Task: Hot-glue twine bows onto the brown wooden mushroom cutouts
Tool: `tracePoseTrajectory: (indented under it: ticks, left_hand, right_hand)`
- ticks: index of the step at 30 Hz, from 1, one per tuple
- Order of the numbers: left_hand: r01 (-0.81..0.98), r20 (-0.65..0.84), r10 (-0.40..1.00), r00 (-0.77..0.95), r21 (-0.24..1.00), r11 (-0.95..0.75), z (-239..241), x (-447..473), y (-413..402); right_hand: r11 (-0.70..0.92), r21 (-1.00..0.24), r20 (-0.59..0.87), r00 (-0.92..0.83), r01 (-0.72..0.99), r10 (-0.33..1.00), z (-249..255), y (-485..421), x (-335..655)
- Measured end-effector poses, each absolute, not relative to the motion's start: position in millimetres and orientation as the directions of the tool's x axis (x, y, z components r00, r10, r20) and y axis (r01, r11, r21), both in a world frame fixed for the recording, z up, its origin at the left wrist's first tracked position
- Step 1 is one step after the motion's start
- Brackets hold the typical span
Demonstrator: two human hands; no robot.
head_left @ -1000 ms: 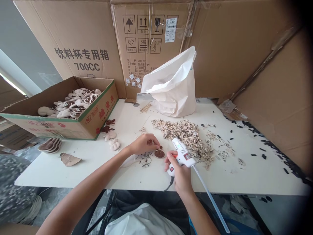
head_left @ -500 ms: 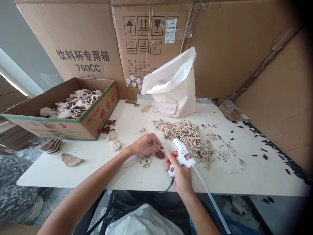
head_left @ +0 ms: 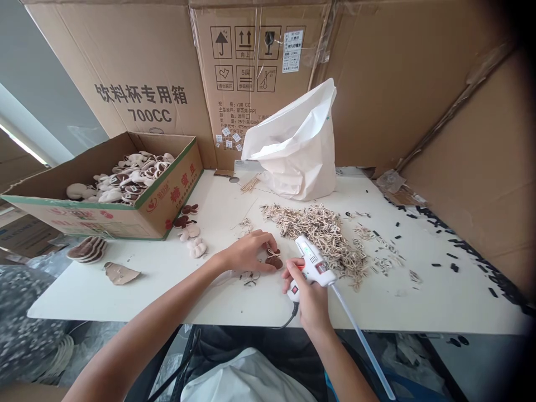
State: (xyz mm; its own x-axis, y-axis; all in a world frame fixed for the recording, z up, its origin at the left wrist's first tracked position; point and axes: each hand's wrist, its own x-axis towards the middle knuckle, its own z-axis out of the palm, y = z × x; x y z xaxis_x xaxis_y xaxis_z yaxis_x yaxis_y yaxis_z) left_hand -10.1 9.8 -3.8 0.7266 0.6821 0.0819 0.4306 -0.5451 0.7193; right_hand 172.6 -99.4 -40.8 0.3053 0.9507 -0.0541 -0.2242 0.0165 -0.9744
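My left hand (head_left: 247,251) lies curled on the white table (head_left: 84,296), its fingertips pinching at a small dark brown piece (head_left: 273,252). That piece sits at the top edge of a brown rounded disc (head_left: 273,262). My right hand (head_left: 305,293) grips a white hot glue gun (head_left: 313,261), its nozzle end hidden near my fingers. A long clear glue stick (head_left: 360,346) runs from the gun down to the lower right. The gun is just right of the brown disc, not touching it. A few thin dark curled scraps (head_left: 249,278) lie below my hands.
An open cardboard box (head_left: 167,192) full of cream and brown shaped pieces stands at left. A heap of pale slivers (head_left: 322,237) lies beside the glue gun, with black bits scattered further right. A white plastic bag (head_left: 295,148) and cardboard sheets stand behind.
My left hand has drawn slightly left of the disc, and the small dark piece now shows at the disc's top edge. My right hand and the glue gun stay nearly in place.
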Motion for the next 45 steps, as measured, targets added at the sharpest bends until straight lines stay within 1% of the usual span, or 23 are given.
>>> tracePoseTrajectory:
  ticks: [8,21,28,33,45]
  left_hand:
    - [0.449,0.076,0.689,0.721,0.705,-0.548,-3.4,-10.0,9.7]
    - [0.423,0.087,0.664,0.742,0.709,-0.565,-3.4,-9.7,10.7]
    - [0.419,0.101,0.651,0.752,0.688,-0.592,-3.4,-9.3,10.2]
    - [0.434,0.098,0.669,0.737,0.689,-0.58,-3.7,-8.8,8.8]
    - [0.394,0.147,0.621,0.77,0.657,-0.643,-6.1,-8.8,11.3]
  right_hand:
    - [0.014,-0.971,-0.063,0.312,-0.238,0.948,-41.7,-99.9,172.5]
    - [0.01,-0.974,-0.062,0.307,-0.226,0.95,-40.4,-99.8,172.7]
    - [0.011,-0.975,-0.059,0.307,-0.222,0.95,-40.0,-99.9,172.8]
    - [0.016,-0.972,-0.058,0.306,-0.234,0.95,-41.5,-99.5,172.4]
    - [0.019,-0.973,-0.052,0.301,-0.229,0.952,-40.8,-99.6,172.2]
